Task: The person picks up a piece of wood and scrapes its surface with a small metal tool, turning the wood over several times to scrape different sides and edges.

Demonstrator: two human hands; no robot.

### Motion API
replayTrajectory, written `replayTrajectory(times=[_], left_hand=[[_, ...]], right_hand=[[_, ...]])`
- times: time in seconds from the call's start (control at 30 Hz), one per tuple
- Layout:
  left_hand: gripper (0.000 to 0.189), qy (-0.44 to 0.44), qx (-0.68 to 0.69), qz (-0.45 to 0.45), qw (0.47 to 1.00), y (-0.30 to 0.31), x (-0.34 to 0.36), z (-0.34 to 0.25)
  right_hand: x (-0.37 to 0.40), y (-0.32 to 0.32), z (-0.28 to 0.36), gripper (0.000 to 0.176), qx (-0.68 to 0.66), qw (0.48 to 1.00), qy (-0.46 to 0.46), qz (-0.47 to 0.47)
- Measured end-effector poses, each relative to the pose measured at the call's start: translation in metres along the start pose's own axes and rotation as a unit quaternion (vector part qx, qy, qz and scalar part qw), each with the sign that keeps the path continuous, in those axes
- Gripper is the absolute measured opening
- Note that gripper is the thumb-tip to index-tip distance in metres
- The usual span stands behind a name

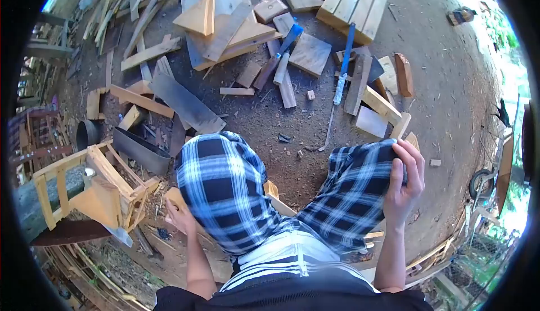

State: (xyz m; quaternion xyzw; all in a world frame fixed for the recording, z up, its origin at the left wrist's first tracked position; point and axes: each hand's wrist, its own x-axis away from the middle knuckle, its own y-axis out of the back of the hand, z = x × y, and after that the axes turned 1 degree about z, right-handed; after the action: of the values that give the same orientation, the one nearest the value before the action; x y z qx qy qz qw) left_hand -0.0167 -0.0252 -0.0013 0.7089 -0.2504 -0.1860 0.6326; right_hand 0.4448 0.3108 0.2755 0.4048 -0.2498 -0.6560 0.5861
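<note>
My left hand (180, 218) is low beside my left knee, its fingers closed on the edge of a pale piece of wood (176, 198); my leg hides part of that piece. My right hand (408, 177) lies on my right knee with its fingers stretched over the plaid cloth (354, 181), holding nothing. To the left of my left hand is a small wooden frame (104, 170) of joined slats. A dark curved metal trough (140, 150) lies just beyond it. Close to my right knee are a light block (371, 122) and a short angled wooden piece (400, 126).
Ahead on the dirt lie a blue-bladed tool (292, 36), a long blue saw-like tool (347, 52), a square wooden block (310, 54) and a dark flat board (185, 103). A slatted wooden box (353, 7) stands farther back. Long offcuts (149, 12) pile up at the far left.
</note>
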Motion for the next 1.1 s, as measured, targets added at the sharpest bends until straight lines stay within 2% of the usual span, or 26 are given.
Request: replayTrajectory(times=[0.03,0.1,0.23,0.27,0.33,0.37,0.43,0.47,0.5,0.57,0.63,0.67,0.77,0.87,0.93,1.03,1.1], left_hand=[[0.072,0.072,0.168,0.024,0.983,0.015,-0.002,-0.022],[0.078,0.119,0.022,0.053,0.991,0.044,0.008,-0.063],[0.087,0.086,0.0,-0.018,0.996,0.039,0.017,-0.048],[0.091,0.093,0.034,-0.014,0.995,0.024,0.013,-0.035],[0.101,0.122,0.089,-0.007,0.989,-0.003,0.0,-0.004],[0.101,0.114,0.09,-0.016,0.989,-0.004,-0.004,0.003],[0.104,0.167,0.128,0.063,0.976,-0.005,-0.014,0.009],[0.104,0.158,0.124,0.054,0.978,-0.007,-0.022,0.012],[0.105,0.161,0.114,0.067,0.978,-0.013,-0.027,0.017],[0.105,0.148,0.095,0.079,0.981,-0.011,-0.03,0.026],[0.1,0.18,0.232,0.111,0.949,-0.005,-0.034,0.021],[0.1,0.158,0.23,0.121,0.953,-0.008,-0.044,0.007],[0.098,0.038,0.268,0.178,0.946,0.002,-0.033,-0.002],[0.097,-0.034,0.285,0.217,0.933,0.01,-0.015,-0.087],[0.096,-0.066,0.288,0.234,0.926,0.027,-0.026,-0.146],[0.095,-0.142,0.311,0.259,0.903,0.055,-0.07,-0.197],[0.094,-0.201,0.323,0.278,0.882,0.067,-0.093,-0.251]], right_hand=[[0.0,0.004,-0.001,0.021,0.001,1.0,-0.001,-0.015],[-0.003,0.015,-0.01,0.021,-0.095,0.995,-0.019,0.031],[-0.023,0.028,-0.051,0.026,-0.328,0.914,-0.18,0.158],[-0.024,0.024,-0.054,0.026,-0.332,0.915,-0.176,0.147],[-0.018,0.009,-0.06,0.028,-0.344,0.892,-0.266,0.121],[-0.008,0.001,-0.07,0.028,-0.352,0.89,-0.265,0.114],[0.02,-0.029,-0.121,0.028,-0.557,0.762,-0.298,0.14],[0.045,-0.07,-0.185,0.025,-0.601,0.714,-0.341,0.112],[0.055,-0.074,-0.179,0.025,-0.611,0.706,-0.343,0.105],[0.089,-0.075,-0.169,0.025,-0.599,0.719,-0.34,0.092],[0.109,-0.084,-0.149,0.025,-0.582,0.735,-0.343,0.061],[0.142,-0.076,-0.157,0.025,-0.568,0.747,-0.343,0.043],[0.169,-0.074,-0.169,0.025,-0.521,0.787,-0.331,0.008],[0.205,-0.066,-0.176,0.025,-0.477,0.816,-0.326,0.027],[0.235,-0.063,-0.18,0.025,-0.454,0.828,-0.322,0.059],[0.26,-0.053,-0.193,0.024,-0.417,0.855,-0.298,0.075],[0.279,-0.05,-0.198,0.024,-0.392,0.872,-0.284,0.076]])
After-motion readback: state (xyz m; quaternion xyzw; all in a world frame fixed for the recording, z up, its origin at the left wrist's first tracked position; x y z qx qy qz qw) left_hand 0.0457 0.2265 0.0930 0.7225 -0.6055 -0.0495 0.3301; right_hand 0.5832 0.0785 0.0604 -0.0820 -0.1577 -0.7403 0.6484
